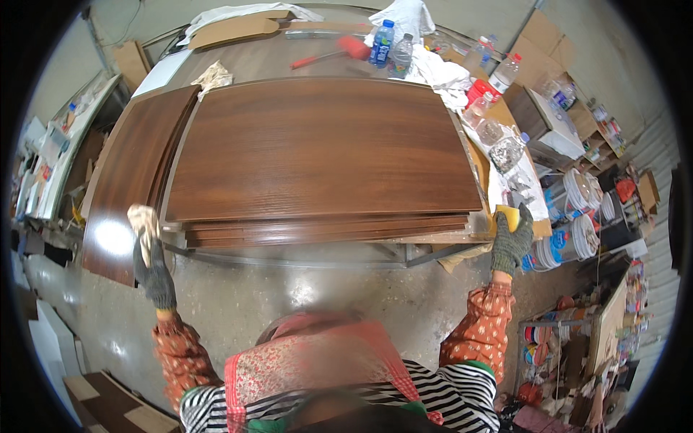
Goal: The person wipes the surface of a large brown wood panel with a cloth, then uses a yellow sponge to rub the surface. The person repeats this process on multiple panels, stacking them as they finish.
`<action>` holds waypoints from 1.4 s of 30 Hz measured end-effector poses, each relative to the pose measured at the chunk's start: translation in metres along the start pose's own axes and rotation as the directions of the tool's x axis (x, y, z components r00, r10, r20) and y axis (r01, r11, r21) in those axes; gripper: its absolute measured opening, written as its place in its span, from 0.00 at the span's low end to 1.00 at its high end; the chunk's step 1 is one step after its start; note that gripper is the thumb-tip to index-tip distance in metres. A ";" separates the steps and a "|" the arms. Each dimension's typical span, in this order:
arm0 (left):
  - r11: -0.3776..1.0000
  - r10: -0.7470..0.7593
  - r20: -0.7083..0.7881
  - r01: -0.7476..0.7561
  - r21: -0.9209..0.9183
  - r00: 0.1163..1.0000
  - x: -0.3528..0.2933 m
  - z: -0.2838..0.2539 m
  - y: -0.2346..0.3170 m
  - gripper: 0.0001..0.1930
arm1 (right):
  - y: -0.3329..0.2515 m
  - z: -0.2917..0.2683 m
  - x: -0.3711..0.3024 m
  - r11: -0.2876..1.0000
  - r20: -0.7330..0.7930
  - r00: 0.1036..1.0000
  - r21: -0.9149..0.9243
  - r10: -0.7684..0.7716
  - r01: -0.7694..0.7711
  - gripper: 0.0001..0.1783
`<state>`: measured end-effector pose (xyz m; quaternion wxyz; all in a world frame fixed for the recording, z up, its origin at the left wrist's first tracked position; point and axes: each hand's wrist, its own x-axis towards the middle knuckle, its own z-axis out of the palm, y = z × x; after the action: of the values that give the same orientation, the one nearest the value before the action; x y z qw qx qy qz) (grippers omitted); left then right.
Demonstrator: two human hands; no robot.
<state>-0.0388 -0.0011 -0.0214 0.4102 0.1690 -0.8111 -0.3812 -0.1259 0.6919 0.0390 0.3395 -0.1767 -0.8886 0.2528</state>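
My left hand (154, 276), in a dark grey knitted glove, is closed on a crumpled cream rag (146, 222) beside the near end of a narrower stack of brown boards (137, 162). A yellow sponge-like block (508, 216) is gripped in my right hand (512, 247), gloved the same way, just off the near right corner of the table. Between my hands lies a stack of wide, dark brown wood-grain panels (321, 148), with the lower panels' edges showing along the near side.
Behind the panels lie a red-headed mallet (354, 48), a blue-labelled bottle (382, 45) and another cream rag (214, 76). Several plastic bottles and white cloths (440, 76) crowd the right side. Buckets (577, 238) stand right of the table, and a white bench (68, 155) is at left.
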 end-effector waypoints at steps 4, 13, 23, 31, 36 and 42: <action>0.980 -0.159 0.124 0.172 -0.103 0.980 0.052 0.021 0.011 0.18 | -0.012 0.031 -0.014 0.967 0.030 0.999 0.253 -0.029 0.021 0.33; 0.999 0.025 0.600 -0.035 0.006 0.799 0.129 0.052 -0.031 0.21 | -0.189 0.114 -0.139 0.963 0.026 0.996 0.260 -0.083 0.074 0.31; 0.853 -0.114 0.785 0.464 -0.236 0.609 0.138 0.009 -0.039 0.18 | -0.458 0.234 -0.334 0.668 0.104 0.709 0.451 -0.698 0.592 0.28; 0.919 -0.062 0.486 0.241 -0.314 0.872 0.161 -0.045 -0.058 0.13 | -0.460 0.200 -0.322 0.554 0.028 0.665 0.580 -0.746 0.597 0.23; 0.879 -0.053 0.399 0.233 -0.417 0.915 0.150 -0.037 -0.041 0.15 | -0.466 0.214 -0.334 0.514 0.139 0.543 0.572 -0.828 0.639 0.22; 0.837 0.530 0.064 -0.509 -0.202 0.845 0.137 -0.023 0.004 0.15 | -0.461 0.202 -0.306 0.538 0.068 0.567 0.429 -0.821 0.726 0.20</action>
<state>-0.1038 -0.0901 0.0640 0.4632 -0.1177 -0.8119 -0.3353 -0.1146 0.1034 0.0145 0.3216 0.3374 -0.8485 0.2505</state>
